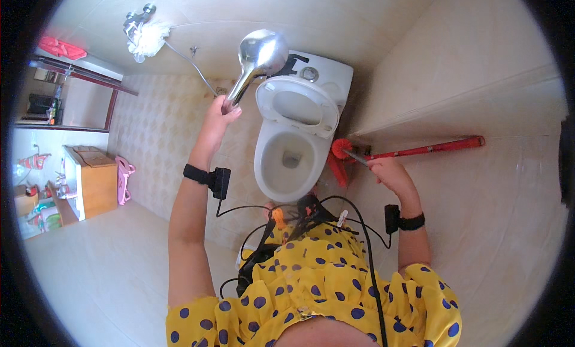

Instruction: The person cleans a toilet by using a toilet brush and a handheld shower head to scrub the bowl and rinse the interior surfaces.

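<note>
My left hand (223, 115) is wrapped round the handle of a shiny silver shower head (263, 52), raised beside the tank end of a white toilet (262, 161). No spray shows. To the right of the bowl, my right hand (392, 174) grips the grey handle of a toilet brush (342, 147). Its round red bristle head is just outside the bowl's right side. The toilet seat (326, 122) is lifted, and a little water (291, 159) shows at the bottom of the bowl.
A long red pole (431, 148) lies along the right wall. The shower hose (190, 61) runs to a wall tap (139, 17) with a white bath puff (148, 40). Leftward stand a pink plastic stool (124, 179) and a wooden cabinet (96, 188). Black cables (366, 251) hang before me.
</note>
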A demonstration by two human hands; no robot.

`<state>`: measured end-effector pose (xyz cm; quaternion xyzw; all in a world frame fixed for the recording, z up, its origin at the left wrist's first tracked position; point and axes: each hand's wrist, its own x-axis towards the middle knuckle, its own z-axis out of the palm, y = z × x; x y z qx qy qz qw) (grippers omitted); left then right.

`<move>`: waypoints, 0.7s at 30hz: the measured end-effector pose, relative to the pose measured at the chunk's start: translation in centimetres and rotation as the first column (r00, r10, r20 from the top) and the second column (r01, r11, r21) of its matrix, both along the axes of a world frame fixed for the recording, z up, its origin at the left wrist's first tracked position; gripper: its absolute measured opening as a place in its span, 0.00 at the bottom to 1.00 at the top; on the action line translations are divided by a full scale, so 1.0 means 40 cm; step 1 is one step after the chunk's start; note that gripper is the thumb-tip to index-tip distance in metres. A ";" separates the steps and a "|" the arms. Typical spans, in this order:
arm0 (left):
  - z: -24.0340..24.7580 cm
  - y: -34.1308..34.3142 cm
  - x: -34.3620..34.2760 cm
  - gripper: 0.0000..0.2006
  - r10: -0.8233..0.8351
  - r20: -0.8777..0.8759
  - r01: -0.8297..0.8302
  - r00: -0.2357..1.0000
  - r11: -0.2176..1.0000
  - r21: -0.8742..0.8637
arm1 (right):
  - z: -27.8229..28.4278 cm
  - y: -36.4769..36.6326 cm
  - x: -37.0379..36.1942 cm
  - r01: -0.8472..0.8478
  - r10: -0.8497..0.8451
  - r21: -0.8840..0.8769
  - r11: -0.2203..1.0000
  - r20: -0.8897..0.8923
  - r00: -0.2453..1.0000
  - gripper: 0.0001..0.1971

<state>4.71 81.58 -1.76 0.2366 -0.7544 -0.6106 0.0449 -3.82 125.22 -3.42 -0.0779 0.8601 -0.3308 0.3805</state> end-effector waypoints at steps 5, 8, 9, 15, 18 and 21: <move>-0.003 0.017 -0.013 0.09 -0.002 0.018 0.002 1.000 1.000 -0.031 | -0.314 0.007 -0.089 -0.376 0.402 0.143 0.915 -0.289 0.869 0.14; -0.014 0.013 -0.004 0.08 -0.014 0.021 0.014 1.000 1.000 -0.021 | -0.464 -0.043 -0.125 -0.002 0.032 0.186 0.983 -0.159 0.987 0.16; -0.023 0.009 -0.004 0.08 -0.013 0.025 0.014 1.000 0.999 -0.033 | -0.502 -0.054 -0.138 -0.002 0.032 0.187 0.982 -0.154 0.988 0.16; -0.001 0.022 -0.015 0.10 0.001 0.086 0.004 0.996 0.998 -0.058 | -0.577 -0.149 -0.253 0.199 -0.201 0.066 0.978 0.021 0.979 0.09; -0.003 0.015 -0.002 0.11 0.035 0.125 -0.028 0.992 0.998 -0.059 | -0.524 -0.231 -0.304 0.407 -0.406 -0.005 0.913 0.077 0.911 0.08; 0.001 0.022 -0.013 0.11 0.035 0.127 -0.030 0.991 0.999 -0.040 | -0.556 -0.256 -0.380 0.554 -0.554 0.032 0.832 0.104 0.826 0.07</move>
